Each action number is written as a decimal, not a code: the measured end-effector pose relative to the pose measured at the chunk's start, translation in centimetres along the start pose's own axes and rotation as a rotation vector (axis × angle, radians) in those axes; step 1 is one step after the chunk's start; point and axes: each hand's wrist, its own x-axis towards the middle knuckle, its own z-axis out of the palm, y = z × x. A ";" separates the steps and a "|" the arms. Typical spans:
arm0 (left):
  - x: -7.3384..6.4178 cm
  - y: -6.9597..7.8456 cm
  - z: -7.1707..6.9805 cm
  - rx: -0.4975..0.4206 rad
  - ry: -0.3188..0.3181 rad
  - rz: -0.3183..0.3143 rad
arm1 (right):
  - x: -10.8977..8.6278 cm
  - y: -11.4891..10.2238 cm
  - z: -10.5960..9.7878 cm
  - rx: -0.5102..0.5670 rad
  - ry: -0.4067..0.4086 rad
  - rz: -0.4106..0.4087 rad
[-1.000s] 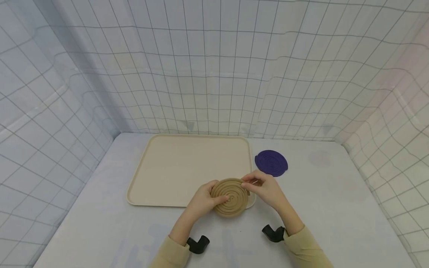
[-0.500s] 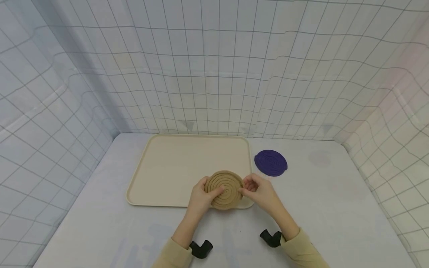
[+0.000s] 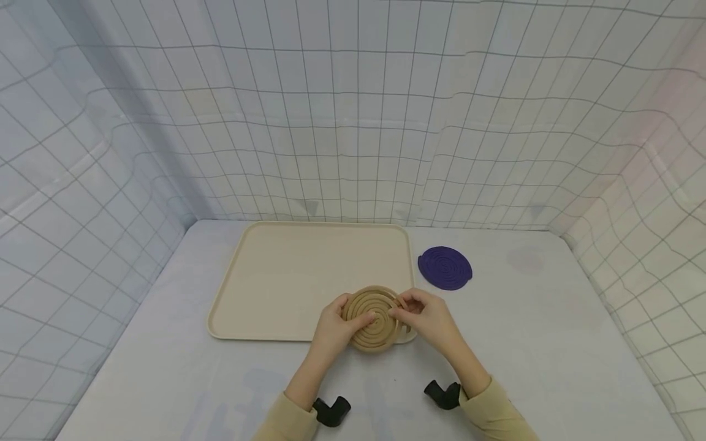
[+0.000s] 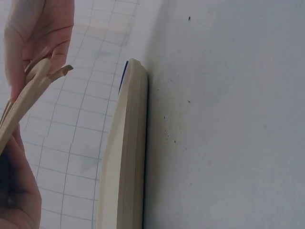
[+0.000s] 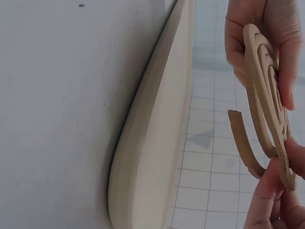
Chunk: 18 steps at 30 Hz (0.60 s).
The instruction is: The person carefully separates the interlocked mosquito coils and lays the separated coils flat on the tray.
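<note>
A tan flat spiral coil (image 3: 371, 339) is held up over the front right part of the beige tray (image 3: 314, 275). My left hand (image 3: 333, 327) grips it from the left, thumb across its face near the centre. At the right edge, my right hand (image 3: 432, 318) pinches the outer turn between thumb and fingers. The right wrist view shows the coil (image 5: 255, 67) nearly edge-on. Its outer turns are spread apart, and a free end (image 5: 242, 143) curves away beyond the right fingertips. Fingers behind the coil are partly hidden.
A purple spiral disc (image 3: 445, 268) lies flat on the white table (image 3: 524, 318), right of the tray. Black curved pieces (image 3: 332, 411) sit at both wrists. Grid-patterned white sheets (image 3: 353, 135) enclose the back and sides.
The coil moved up and left, then slightly back down and right. Its outer turn now stands apart from the rest at the right. Both hands stay on it.
</note>
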 end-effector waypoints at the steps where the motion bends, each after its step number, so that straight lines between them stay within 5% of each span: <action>1: 0.0 0.0 0.0 -0.011 0.004 -0.011 | 0.0 0.0 0.1 0.034 0.000 0.021; 6: 0.0 -0.3 0.2 -0.066 0.031 -0.038 | -0.2 0.2 0.8 0.136 0.004 0.093; 14: -0.2 -0.2 0.1 -0.013 -0.040 -0.008 | -0.3 -0.4 0.9 -0.123 0.000 -0.014; 18: -0.3 0.1 0.0 -0.030 -0.073 -0.015 | -0.2 -0.5 0.6 -0.135 -0.023 -0.024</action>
